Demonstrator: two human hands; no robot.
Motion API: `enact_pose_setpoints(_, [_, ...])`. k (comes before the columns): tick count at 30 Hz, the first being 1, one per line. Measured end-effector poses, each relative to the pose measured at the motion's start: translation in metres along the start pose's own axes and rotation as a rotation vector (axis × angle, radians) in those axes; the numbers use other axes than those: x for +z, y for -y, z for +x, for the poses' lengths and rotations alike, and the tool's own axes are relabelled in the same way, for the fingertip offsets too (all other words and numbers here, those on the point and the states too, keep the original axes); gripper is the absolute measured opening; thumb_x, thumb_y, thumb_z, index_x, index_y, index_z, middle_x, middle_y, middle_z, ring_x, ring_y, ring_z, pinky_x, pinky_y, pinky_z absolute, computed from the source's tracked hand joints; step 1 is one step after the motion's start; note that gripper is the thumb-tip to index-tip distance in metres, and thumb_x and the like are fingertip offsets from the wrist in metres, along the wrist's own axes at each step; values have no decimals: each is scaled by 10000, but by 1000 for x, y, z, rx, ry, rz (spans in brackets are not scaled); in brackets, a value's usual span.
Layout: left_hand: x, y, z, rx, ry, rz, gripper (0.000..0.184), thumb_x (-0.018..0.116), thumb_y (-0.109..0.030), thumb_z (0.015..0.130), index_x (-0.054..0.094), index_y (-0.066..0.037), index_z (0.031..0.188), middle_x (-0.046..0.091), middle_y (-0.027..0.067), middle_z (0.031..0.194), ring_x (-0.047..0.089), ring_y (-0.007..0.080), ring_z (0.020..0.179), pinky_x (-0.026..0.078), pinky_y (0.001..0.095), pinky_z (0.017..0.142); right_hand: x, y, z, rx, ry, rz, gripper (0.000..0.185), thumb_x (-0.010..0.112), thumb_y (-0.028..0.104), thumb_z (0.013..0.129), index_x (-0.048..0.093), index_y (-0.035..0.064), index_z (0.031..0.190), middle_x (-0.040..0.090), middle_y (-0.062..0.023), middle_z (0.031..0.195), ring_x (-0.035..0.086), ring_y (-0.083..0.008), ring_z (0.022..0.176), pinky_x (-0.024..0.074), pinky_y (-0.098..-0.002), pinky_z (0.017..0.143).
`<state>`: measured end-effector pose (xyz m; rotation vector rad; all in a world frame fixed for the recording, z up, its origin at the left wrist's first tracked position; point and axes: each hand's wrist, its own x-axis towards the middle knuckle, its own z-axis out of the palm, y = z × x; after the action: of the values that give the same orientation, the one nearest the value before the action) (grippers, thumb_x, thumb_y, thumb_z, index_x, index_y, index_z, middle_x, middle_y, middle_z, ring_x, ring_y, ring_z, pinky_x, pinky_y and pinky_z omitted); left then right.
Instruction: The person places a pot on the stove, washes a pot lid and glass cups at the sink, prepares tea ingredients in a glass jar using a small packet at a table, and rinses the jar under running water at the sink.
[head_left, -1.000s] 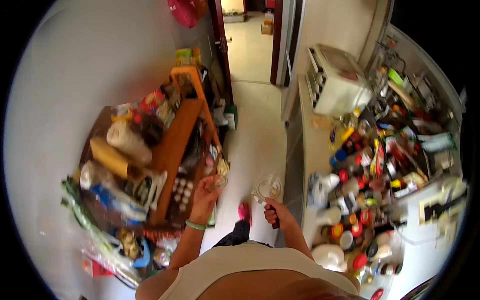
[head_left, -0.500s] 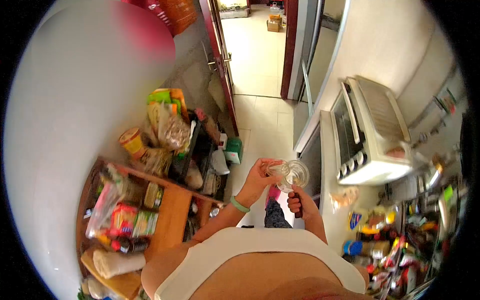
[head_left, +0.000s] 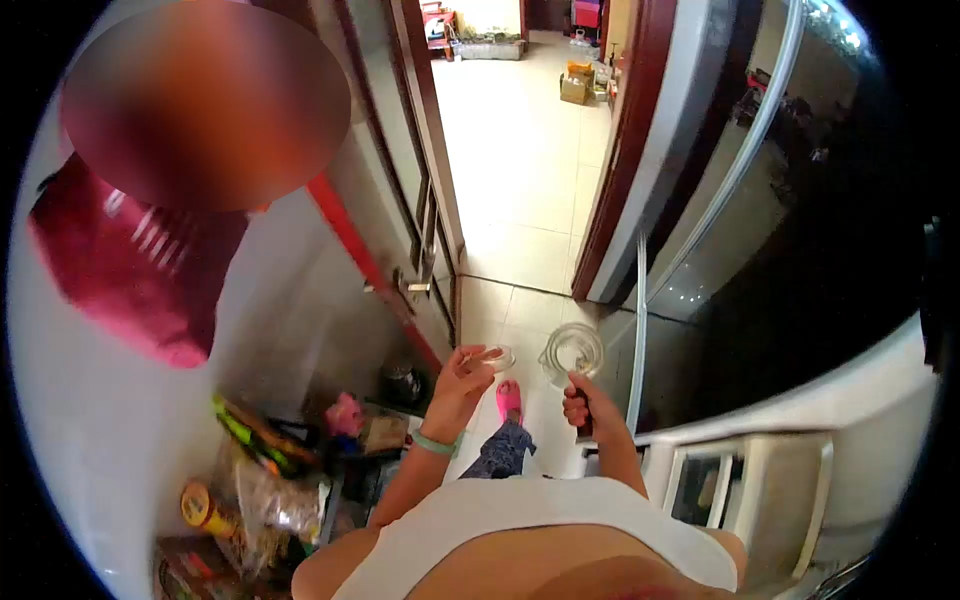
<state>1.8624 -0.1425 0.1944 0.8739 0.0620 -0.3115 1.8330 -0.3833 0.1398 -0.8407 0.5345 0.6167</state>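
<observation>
My right hand (head_left: 597,410) is wrapped round the dark handle of a clear glass pot (head_left: 572,348), held out in front of me at waist height. Its round mouth faces up, uncovered. A little to the left, my left hand (head_left: 460,390) pinches a small, clear round glass lid (head_left: 499,360), apart from the pot. A pale green bangle (head_left: 437,443) circles my left wrist. Whether anything lies inside the pot is hard to make out.
Ahead, a doorway with a door (head_left: 405,250) swung to the left leads to a tiled floor (head_left: 510,150) with a cardboard box (head_left: 575,88). A glossy dark panel (head_left: 790,270) stands on the right. Bagged goods (head_left: 280,490) crowd the lower left.
I have moved forward toward the doorway, and the white oven has slid to the lower right. My left hand has drawn the lid leftward, away from the pot.
</observation>
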Motion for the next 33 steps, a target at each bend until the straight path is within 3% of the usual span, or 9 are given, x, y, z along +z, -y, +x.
enact_pose_setpoints(2, [-6,-11,73,-18,40,-29,318,604,-38,822,500,-64,1121,554,82,1125,500,101,825,421,206,687,9,60,65,33,10,-16,351,609,423,844,447,153,689,322,80,529,263,-17,411,200,-170,350])
enact_pose_setpoints(5, [-21,-26,197,-125,1,-101,318,605,-53,825,491,-57,1121,557,69,1060,489,80,807,405,174,597,28,157,153,12,16,-55,356,612,424,842,437,145,706,316,79,533,252,-23,405,205,-168,346])
enact_pose_setpoints(7, [9,-59,261,-144,-104,-25,367,607,-28,833,425,4,1150,580,96,1066,454,20,682,326,131,492,41,214,190,56,53,-2,354,614,422,841,438,142,715,308,79,533,264,-21,402,217,-167,343])
enact_pose_setpoints(16, [41,-149,574,-136,46,29,433,669,-91,813,416,-36,1161,568,120,1150,541,83,934,415,167,619,38,460,372,121,201,162,365,570,465,861,448,167,689,293,90,528,271,-11,403,241,-155,340])
enact_pose_setpoints(17, [42,-153,617,-116,38,25,433,669,-91,813,416,-36,1161,568,120,1150,541,83,934,415,167,619,35,492,395,57,153,86,374,575,472,854,447,161,691,298,85,530,264,-14,398,242,-154,339])
enact_pose_setpoints(21, [61,-183,748,-34,5,91,455,687,-125,808,416,-43,1164,578,98,1138,543,76,903,422,177,634,34,609,484,151,92,20,382,597,460,839,411,160,692,315,79,525,295,-14,408,266,-155,351])
enact_pose_setpoints(26, [78,-227,905,29,-76,83,451,688,-113,803,421,-44,1160,581,80,1137,539,60,842,427,178,655,66,775,604,175,205,-23,396,597,476,831,399,170,675,304,86,520,290,-9,404,267,-147,348])
enact_pose_setpoints(29, [33,-239,964,138,-142,75,419,668,-45,790,435,-41,1139,578,107,1153,542,70,834,431,178,659,113,822,680,170,200,-151,383,592,464,839,414,169,671,287,90,515,276,-8,404,250,-152,344])
enact_pose_setpoints(33, [-24,-273,1053,263,-306,152,482,656,27,759,415,-31,1173,586,127,1125,565,127,951,467,221,764,169,897,799,303,290,-267,363,559,445,865,446,146,694,307,80,543,263,-4,422,223,-152,344])
